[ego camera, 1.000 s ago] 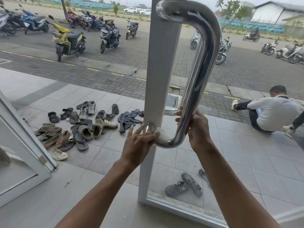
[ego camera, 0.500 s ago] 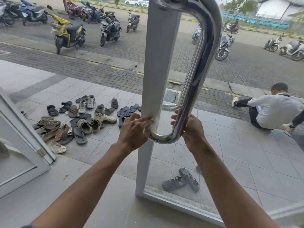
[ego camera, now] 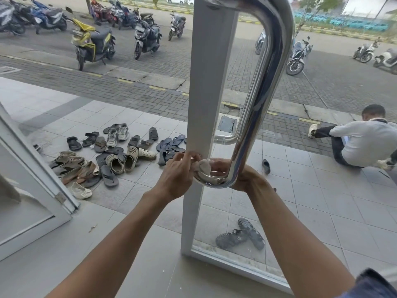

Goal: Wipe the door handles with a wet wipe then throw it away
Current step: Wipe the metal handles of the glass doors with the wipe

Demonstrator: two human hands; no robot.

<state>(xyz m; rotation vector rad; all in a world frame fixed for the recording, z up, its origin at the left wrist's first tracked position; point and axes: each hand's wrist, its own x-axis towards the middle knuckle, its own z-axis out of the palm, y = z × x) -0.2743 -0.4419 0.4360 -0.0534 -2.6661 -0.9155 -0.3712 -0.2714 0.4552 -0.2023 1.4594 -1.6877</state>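
Left hand (ego camera: 178,177) grip pinching wet wipe (ego camera: 204,165) against door handle (ego camera: 261,100) base, right hand (ego camera: 242,176) grip wrapped around its bend

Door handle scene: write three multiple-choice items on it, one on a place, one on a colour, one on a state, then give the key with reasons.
1. Where on the door handle is the wet wipe?
A. On the top bend
B. Halfway up the long bar
C. On the short lower arm by the door frame

2. What colour is the scooter parked nearest the shoes?
A. Yellow and dark
B. Plain white
C. Red

3. How is the right hand placed?
A. Hanging free, off the handle
B. Wrapped around the handle's lower bend
C. Flat on the glass

Key: 1 C, the left hand presses the crumpled wipe onto the lower arm beside the white door frame. 2 A, its body panels are yellow with a dark seat. 3 B, its fingers curl behind the bend.
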